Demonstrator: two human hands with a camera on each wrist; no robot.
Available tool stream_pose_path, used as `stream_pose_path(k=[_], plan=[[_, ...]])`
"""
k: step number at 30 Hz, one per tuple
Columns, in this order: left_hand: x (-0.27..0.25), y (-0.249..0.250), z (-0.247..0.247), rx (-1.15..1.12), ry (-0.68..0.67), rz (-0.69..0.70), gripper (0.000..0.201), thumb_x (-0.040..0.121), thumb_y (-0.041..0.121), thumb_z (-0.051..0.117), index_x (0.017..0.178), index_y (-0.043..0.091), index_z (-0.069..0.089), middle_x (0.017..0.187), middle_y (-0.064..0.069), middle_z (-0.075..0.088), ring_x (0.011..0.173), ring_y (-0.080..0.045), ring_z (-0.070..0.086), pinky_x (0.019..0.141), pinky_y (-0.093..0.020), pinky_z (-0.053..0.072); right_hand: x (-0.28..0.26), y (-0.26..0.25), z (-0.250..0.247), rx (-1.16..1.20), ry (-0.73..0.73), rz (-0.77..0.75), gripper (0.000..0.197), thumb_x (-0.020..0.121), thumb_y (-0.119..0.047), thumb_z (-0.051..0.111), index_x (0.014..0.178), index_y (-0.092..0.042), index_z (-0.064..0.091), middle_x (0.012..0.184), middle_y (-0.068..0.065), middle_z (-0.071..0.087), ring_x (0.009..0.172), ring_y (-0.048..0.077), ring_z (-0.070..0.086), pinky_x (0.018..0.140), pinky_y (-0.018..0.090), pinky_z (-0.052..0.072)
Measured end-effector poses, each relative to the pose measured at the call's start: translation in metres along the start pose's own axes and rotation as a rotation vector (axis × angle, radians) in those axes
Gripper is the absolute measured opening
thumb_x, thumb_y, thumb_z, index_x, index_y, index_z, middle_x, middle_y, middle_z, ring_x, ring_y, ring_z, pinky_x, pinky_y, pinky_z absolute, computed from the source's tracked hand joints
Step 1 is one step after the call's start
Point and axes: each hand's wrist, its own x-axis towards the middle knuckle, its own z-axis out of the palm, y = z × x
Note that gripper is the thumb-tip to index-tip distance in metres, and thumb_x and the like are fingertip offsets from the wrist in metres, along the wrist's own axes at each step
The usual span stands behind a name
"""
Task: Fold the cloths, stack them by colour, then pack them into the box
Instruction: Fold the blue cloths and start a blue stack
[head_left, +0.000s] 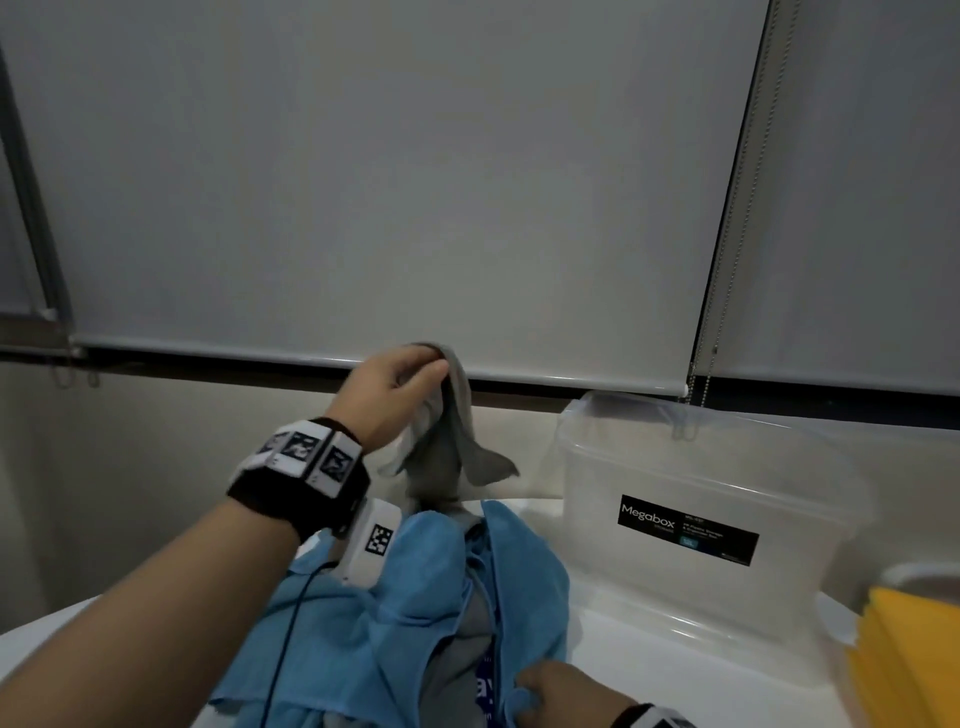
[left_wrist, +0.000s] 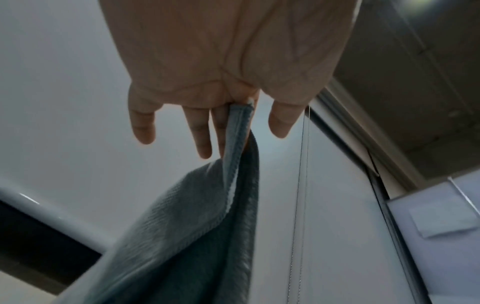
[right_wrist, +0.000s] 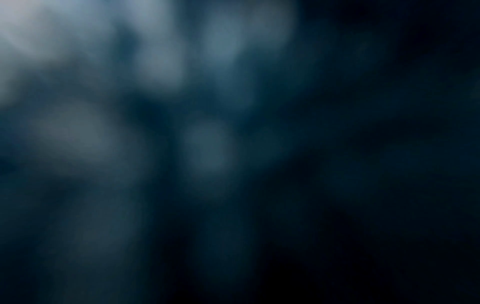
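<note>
Surface: white table (head_left: 649, 670) | far: roller blind (head_left: 395, 171), bead cord (head_left: 727, 218) | left hand (head_left: 397, 389) raised, pinching grey cloth (head_left: 447, 441) by its hem | right hand (head_left: 558, 688) near, fingers curled into blue cloth (head_left: 363, 634) | clear box (head_left: 691, 467) right | yellow cloths (head_left: 914, 660) near right.

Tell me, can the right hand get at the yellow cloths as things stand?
Probably yes. The right hand rests on the blue cloth, and the yellow cloths lie further to its right with only bare white table between. It would first have to let go of the blue cloth.
</note>
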Motion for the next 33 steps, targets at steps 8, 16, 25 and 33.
stream_pose_path(k=[8,16,25,33], plan=[[-0.119,-0.022,-0.064,0.16,-0.274,-0.382,0.055,0.086,0.065,0.048,0.077,0.019,0.077,0.079,0.008,0.075,0.08,-0.007,0.07,0.084,-0.025,0.051,-0.011,-0.013,-0.007,-0.059,-0.017,0.004,0.041,0.101,-0.012,0.036,0.062,-0.023,0.028,0.067,-0.008,0.029,0.059,-0.002,0.028,0.056,0.014,0.03],[-0.202,-0.029,-0.005,0.878,-0.334,-0.391,0.079,0.051,0.091,0.039,0.108,0.036,0.039,0.111,0.008,0.042,0.091,-0.013,0.06,0.066,-0.028,0.041,-0.011,-0.012,-0.004,-0.161,-0.002,-0.046,0.041,0.101,-0.011,0.032,0.062,-0.02,0.028,0.067,-0.007,0.027,0.076,0.011,0.038,0.068,0.019,0.021],[-0.19,-0.061,0.049,0.905,-0.769,-0.528,0.102,0.071,0.066,0.062,0.146,0.05,-0.005,0.155,-0.015,0.006,0.134,-0.031,0.038,0.107,-0.037,0.039,0.004,0.008,-0.003,0.036,-0.072,-0.047,0.035,0.096,-0.018,0.038,0.061,-0.016,0.032,0.068,-0.003,0.036,0.079,0.015,0.041,0.055,0.019,0.027],[-0.159,-0.056,0.056,1.032,-0.852,-0.462,0.078,0.076,0.026,0.071,0.138,0.036,0.023,0.138,-0.012,0.029,0.112,-0.038,0.055,0.093,-0.042,0.049,-0.004,0.013,-0.002,0.106,-0.04,-0.064,0.036,0.095,-0.015,0.04,0.06,-0.015,0.031,0.068,-0.001,0.039,0.075,0.013,0.042,0.057,0.027,0.03]])
